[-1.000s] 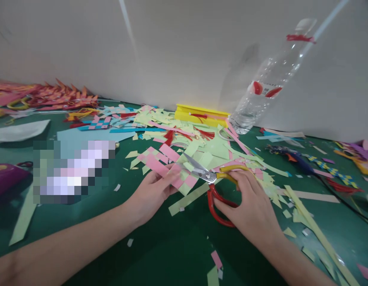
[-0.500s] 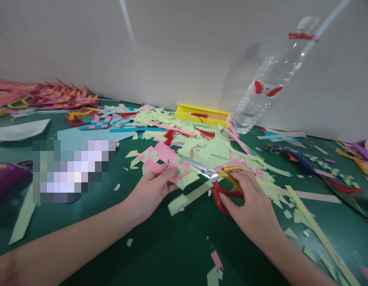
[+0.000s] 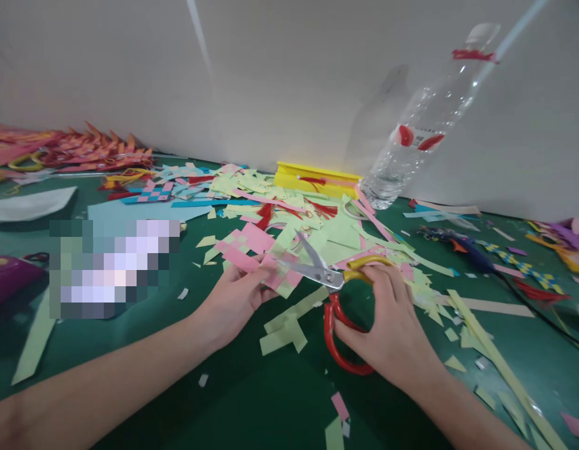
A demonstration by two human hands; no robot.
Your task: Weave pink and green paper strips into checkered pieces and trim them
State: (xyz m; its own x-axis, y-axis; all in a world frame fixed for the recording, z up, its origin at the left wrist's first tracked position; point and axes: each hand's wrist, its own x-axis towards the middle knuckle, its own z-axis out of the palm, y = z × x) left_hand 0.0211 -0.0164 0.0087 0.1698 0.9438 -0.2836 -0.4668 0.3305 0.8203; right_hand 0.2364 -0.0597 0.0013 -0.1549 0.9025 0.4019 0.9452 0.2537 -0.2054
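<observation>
Between thumb and fingers, my left hand (image 3: pixel 240 294) pinches a piece of woven paper (image 3: pixel 245 247) in a pink and pale green check. My right hand (image 3: pixel 387 312) grips a pair of scissors (image 3: pixel 334 280) with one yellow and one red handle. Their blades are spread apart, and the lower blade lies at the right part of the weave. Loose pale green strips (image 3: pixel 284 334) rest on the table below the blades. The fingertips beneath the woven paper are partly hidden.
Green and pink paper scraps (image 3: pixel 336 231) pile up ahead on the green table (image 3: pixel 261 394). A clear plastic bottle (image 3: pixel 425 125) leans against the grey wall (image 3: pixel 271 81) beside a yellow folded strip (image 3: pixel 317 181). Orange folded paper (image 3: pixel 97 150) lies far left, a purple object (image 3: pixel 12 275) nearer.
The scissors have opened wide, their red handle swinging down and away from the yellow one. A green piece now lies on the strip below. My left hand keeps its hold.
</observation>
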